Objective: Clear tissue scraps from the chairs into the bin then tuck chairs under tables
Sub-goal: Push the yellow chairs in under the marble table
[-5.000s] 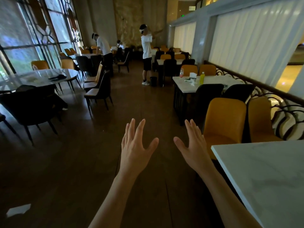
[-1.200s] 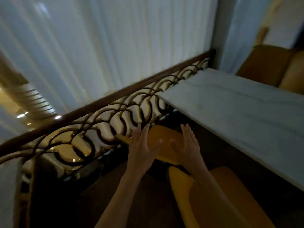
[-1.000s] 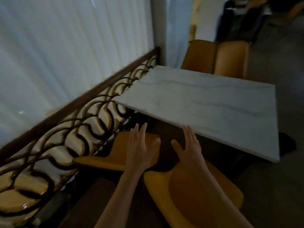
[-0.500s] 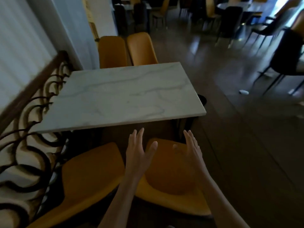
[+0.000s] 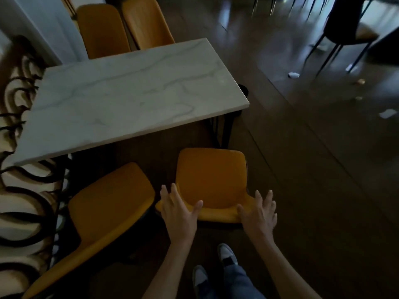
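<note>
A yellow chair (image 5: 210, 180) stands pulled out a little from the white marble table (image 5: 129, 96), its seat bare. My left hand (image 5: 178, 210) is spread open at the left end of its backrest top. My right hand (image 5: 260, 212) is spread open at the right end; contact with the backrest cannot be told. A second yellow chair (image 5: 108, 203) stands to the left, angled, seat bare. White tissue scraps lie on the dark floor at the right (image 5: 293, 75) (image 5: 387, 113).
Two more yellow chairs (image 5: 125, 24) stand at the table's far side. A dark bin (image 5: 244, 89) peeks out behind the table's right corner. A scrolled iron railing (image 5: 26, 186) runs along the left. A black chair (image 5: 345, 22) stands far right. My feet (image 5: 213, 268) are below.
My view swung down and right, from the railing and curtain to the table's near side. Both open hands dropped to the right yellow chair's backrest and spread wider apart.
</note>
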Demonstrator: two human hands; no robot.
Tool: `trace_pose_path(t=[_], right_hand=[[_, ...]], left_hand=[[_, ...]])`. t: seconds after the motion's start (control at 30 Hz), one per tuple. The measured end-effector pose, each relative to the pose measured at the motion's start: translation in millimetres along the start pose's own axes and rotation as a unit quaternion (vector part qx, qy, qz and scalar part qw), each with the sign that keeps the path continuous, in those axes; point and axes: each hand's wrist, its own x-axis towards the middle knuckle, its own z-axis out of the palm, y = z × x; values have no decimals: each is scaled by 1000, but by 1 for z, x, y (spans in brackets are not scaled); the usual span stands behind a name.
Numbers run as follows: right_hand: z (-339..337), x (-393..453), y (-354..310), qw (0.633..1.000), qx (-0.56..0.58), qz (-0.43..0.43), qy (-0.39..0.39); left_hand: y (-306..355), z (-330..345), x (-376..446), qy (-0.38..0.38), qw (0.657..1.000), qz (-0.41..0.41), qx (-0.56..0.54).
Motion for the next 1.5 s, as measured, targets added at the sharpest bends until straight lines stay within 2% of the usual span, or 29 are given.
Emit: trace_pose_path(t=[0.07,0.13,0.2,0.27,0.33,0.37,0.4,0.5,0.67,0.73,0.9,1.5], right_hand=[[3,0,6,998,41,34,21],[3,3,11,988,129,78,35],[4,5,18,960,243,135,26],[5,5,20,897,381,225,3],[6,-2,14,789,524,319,-35],[8,-6,11,749,568,338,-53],[8,-9,6,731,587,343,-59],[9,-12,3,725,603,329,-53],[6,-11,7,723,603,332,-53],[6,-12,8,727,604,322,-58],[6,-12,11,732,601,315,-67],[-14,7,30,787,544,263,-126]], left_hand=[[-4,4,-2,25,999,6,21],[-6,6,-2,36,999,-31,10],[-4,6,-6,43,995,-86,-31],[-4,6,-10,64,987,-124,-83],[-3,6,-14,84,973,-154,-149],[-2,5,-15,88,963,-177,-185],[3,5,-16,87,948,-211,-224],[16,1,-15,62,879,-339,-329],[7,-3,5,31,727,-501,-469],[7,-6,7,8,697,-525,-489],[11,-6,5,30,681,-524,-511],[27,4,-12,93,636,-520,-563]])
